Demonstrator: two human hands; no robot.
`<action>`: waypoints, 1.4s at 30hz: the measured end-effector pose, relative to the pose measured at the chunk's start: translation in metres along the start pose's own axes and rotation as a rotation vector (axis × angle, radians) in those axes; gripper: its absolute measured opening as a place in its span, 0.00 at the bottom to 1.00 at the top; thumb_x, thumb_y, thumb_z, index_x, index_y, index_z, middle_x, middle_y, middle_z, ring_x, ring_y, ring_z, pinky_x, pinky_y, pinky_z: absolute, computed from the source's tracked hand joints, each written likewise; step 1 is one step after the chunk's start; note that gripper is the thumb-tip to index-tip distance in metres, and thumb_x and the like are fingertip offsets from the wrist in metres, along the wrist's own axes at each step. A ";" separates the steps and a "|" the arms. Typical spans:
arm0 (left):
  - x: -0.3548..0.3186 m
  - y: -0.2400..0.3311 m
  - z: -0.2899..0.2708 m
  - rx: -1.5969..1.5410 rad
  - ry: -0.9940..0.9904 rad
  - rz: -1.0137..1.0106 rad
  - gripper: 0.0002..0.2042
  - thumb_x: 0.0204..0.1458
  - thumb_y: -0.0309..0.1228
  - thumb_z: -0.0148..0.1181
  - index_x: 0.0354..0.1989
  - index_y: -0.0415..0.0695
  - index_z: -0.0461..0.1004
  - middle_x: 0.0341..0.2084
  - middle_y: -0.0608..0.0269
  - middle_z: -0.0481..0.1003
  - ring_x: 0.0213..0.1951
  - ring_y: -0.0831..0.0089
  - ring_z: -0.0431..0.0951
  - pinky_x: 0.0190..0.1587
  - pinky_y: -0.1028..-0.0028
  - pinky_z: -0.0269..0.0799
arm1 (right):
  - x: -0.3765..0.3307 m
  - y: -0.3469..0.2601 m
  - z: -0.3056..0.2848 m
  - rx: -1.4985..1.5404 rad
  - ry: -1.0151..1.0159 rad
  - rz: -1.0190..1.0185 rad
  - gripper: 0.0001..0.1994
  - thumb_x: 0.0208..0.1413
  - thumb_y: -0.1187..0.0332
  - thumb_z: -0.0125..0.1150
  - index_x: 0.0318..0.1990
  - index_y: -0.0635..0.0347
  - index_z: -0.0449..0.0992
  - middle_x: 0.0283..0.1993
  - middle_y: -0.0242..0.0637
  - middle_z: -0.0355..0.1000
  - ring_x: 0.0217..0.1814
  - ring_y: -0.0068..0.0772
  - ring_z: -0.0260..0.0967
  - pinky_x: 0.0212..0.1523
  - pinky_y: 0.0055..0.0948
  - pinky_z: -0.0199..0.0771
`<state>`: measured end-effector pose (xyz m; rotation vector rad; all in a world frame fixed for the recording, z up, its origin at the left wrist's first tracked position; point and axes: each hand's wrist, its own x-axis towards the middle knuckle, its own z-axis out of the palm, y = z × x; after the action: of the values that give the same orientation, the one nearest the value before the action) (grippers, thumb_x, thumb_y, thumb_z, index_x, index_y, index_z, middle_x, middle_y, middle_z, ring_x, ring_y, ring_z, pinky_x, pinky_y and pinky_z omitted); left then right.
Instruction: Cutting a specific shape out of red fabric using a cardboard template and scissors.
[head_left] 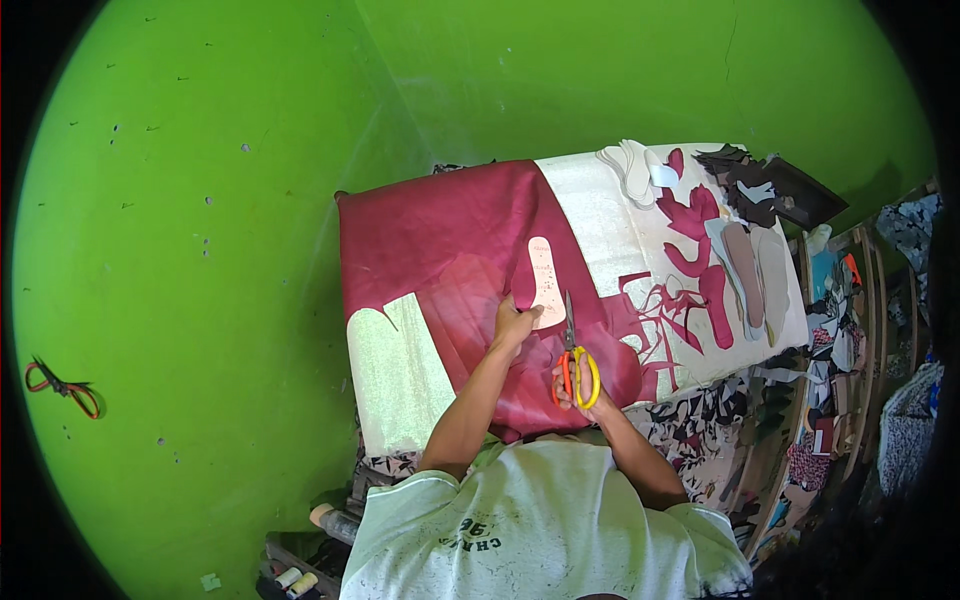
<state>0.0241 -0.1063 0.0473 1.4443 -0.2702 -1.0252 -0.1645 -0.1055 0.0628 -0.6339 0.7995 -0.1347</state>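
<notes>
Some curvy dark red pieces [715,305] look cut; much of the shiny dark red sheet [440,220] is whole. The left hand [515,325] pinches a pale sole-shaped card [541,275]; the right hand's [577,390] fingers wrap orange-and-yellow metal scissors [576,352].

You wear a loose, pale green tee [560,500] with short sleeves [700,522]. Dark print [470,535] on its left part; small dark specks, possibly stains. Your forearms [463,418], left hand [516,325] and right hand [588,398]: bare.

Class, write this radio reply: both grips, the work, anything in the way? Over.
Left grip: holding pale sole-shaped template. Right grip: holding scissors close beside it. Maroon fabric underneath. Maroon offcuts farther right, apparently out of the way.
</notes>
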 end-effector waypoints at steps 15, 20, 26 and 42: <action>0.003 0.003 -0.005 0.051 0.037 0.001 0.14 0.41 0.17 0.57 0.40 0.34 0.71 0.33 0.58 0.76 0.33 0.72 0.76 0.37 0.75 0.70 | 0.003 0.000 -0.005 -0.025 -0.036 0.027 0.32 0.53 0.34 0.36 0.38 0.60 0.62 0.18 0.31 0.56 0.15 0.22 0.53 0.15 0.22 0.55; 0.004 0.001 -0.007 0.059 0.025 0.020 0.14 0.41 0.17 0.57 0.39 0.34 0.71 0.33 0.56 0.76 0.33 0.71 0.76 0.37 0.75 0.70 | 0.011 -0.009 -0.008 -0.027 -0.043 0.077 0.36 0.50 0.31 0.34 0.38 0.62 0.62 0.23 0.33 0.58 0.19 0.24 0.55 0.18 0.24 0.57; 0.004 0.002 -0.008 0.059 0.021 -0.015 0.13 0.41 0.17 0.58 0.39 0.34 0.71 0.34 0.55 0.76 0.34 0.71 0.76 0.37 0.74 0.71 | 0.014 -0.013 -0.003 0.035 -0.047 0.111 0.34 0.49 0.31 0.36 0.36 0.59 0.62 0.20 0.30 0.55 0.16 0.23 0.51 0.16 0.23 0.53; 0.003 0.011 -0.014 0.101 0.010 -0.066 0.14 0.41 0.16 0.58 0.39 0.36 0.72 0.32 0.58 0.76 0.33 0.73 0.76 0.37 0.75 0.71 | 0.011 -0.028 -0.007 -0.127 -0.042 0.078 0.29 0.54 0.37 0.39 0.35 0.59 0.62 0.16 0.30 0.54 0.15 0.20 0.49 0.14 0.22 0.52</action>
<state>0.0401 -0.1010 0.0532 1.5585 -0.2714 -1.0702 -0.1578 -0.1349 0.0683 -0.7220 0.7954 0.0008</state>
